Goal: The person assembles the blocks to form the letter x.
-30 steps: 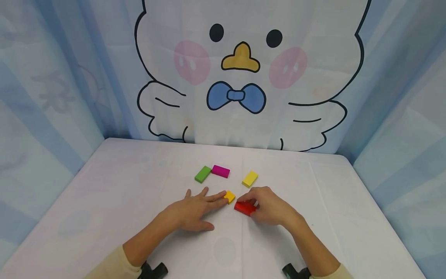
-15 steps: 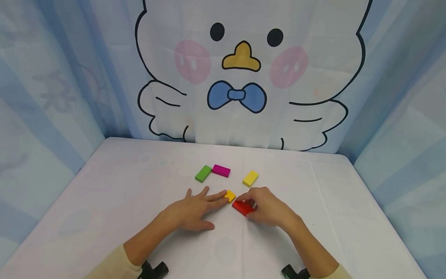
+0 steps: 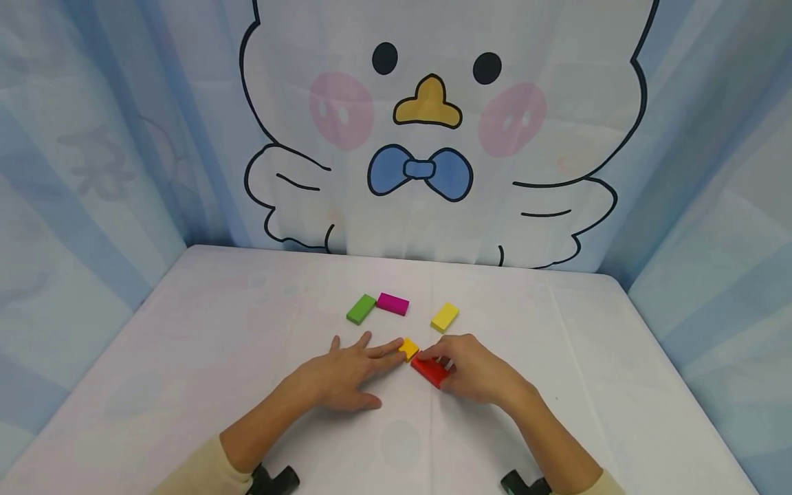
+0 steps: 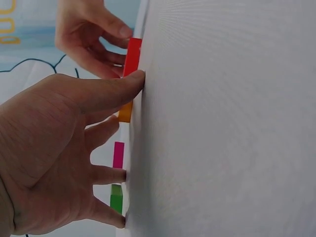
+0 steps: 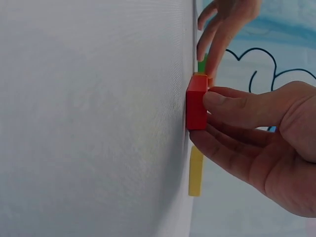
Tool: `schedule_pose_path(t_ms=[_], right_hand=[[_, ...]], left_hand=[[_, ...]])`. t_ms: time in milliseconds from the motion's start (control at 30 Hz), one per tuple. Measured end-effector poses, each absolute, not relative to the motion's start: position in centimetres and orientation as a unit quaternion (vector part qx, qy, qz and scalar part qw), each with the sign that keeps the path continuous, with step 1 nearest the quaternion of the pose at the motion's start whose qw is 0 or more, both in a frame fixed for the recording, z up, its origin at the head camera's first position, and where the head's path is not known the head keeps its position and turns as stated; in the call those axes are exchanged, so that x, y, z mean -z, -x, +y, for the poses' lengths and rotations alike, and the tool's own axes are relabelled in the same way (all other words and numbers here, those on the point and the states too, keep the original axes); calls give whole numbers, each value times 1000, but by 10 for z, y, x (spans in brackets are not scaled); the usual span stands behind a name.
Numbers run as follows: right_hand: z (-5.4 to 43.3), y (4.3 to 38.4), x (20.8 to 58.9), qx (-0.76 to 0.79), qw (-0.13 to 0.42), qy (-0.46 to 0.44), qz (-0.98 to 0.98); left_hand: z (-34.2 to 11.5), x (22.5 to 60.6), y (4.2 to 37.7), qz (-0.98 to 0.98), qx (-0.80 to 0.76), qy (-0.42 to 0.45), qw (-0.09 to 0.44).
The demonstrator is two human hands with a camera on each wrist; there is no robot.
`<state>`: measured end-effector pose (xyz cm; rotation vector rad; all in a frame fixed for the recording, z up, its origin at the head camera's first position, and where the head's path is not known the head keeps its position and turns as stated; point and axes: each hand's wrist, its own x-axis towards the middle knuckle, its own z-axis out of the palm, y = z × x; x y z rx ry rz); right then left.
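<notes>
My right hand (image 3: 479,368) pinches a red rectangular block (image 3: 429,373) between thumb and fingers, low at the white tabletop. One end of the red block sits right at an orange-yellow block (image 3: 409,348), the two nearly in line. My left hand (image 3: 346,375) lies with fingers spread, index and middle fingertips on the left side of the orange-yellow block, which they partly hide. From the right wrist view, the red block (image 5: 197,103) has the thumb on its face and fingertips at its lower end. In the left wrist view, the left thumb reaches across in front of the blocks.
Beyond the hands lie a green block (image 3: 361,309) and a magenta block (image 3: 392,303), their corners close together. A yellow block (image 3: 444,317) lies farther right, just past the right hand. A blue-and-white curtain (image 3: 421,227) with a cartoon bird hangs behind the table.
My right hand has slid the red block a little to the left, up against the orange-yellow block's end. The left hand and the other blocks stay in place.
</notes>
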<state>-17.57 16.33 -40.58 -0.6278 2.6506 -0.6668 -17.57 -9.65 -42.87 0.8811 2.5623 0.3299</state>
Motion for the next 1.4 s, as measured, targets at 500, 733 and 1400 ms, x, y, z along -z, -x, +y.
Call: schedule_pose_path(t_ms=[500, 733, 1400], right_hand=[[161, 174, 407, 243, 155, 242, 926], [161, 174, 406, 245, 153, 241, 927], [169, 176, 407, 263, 172, 250, 916]], left_hand=[[-96, 428, 176, 919, -114, -314, 208], [-96, 429, 176, 918, -115, -316, 210], [-93, 430, 175, 918, -113, -312, 216]])
